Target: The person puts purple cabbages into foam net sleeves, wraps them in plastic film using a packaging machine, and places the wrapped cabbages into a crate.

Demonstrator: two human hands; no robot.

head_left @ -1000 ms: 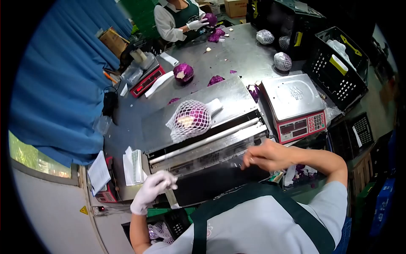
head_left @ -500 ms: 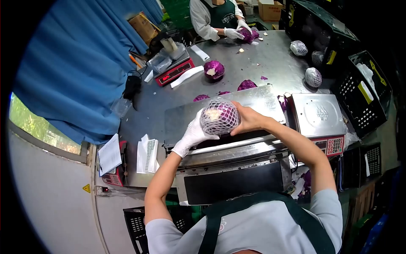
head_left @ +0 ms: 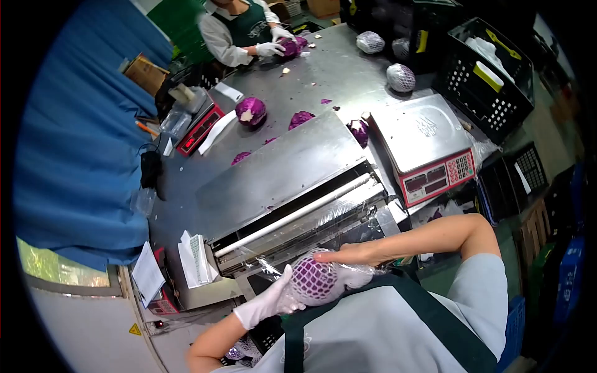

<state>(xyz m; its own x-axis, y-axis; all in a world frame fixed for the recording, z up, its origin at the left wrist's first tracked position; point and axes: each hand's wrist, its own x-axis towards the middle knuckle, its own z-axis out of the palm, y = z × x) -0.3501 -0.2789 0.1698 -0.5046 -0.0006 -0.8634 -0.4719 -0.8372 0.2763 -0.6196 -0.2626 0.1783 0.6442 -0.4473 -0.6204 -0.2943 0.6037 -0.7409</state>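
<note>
A red cabbage [head_left: 314,278] in a white foam net is close to my chest, in front of the film wrapping machine [head_left: 292,163]. My left hand [head_left: 277,298], in a white glove, is closed round its left side. From the upper right, my bare right hand [head_left: 348,254] presses its fingers on the top of the cabbage. Clear plastic film [head_left: 364,271] bunches beside the cabbage under my right hand. More film stretches over the front of the machine.
A scale [head_left: 423,140] stands right of the machine, and another scale [head_left: 200,129] at the left back. Loose cabbages [head_left: 251,112] and netted ones [head_left: 400,78] lie on the metal table. Across it, a co-worker's gloved hands [head_left: 271,48] hold a cabbage. Black crates [head_left: 488,78] stand at the right.
My hands have brought the netted cabbage from above the machine back and down to my chest. Clear film now shows by it. The camera view has turned, shifting the table leftward.
</note>
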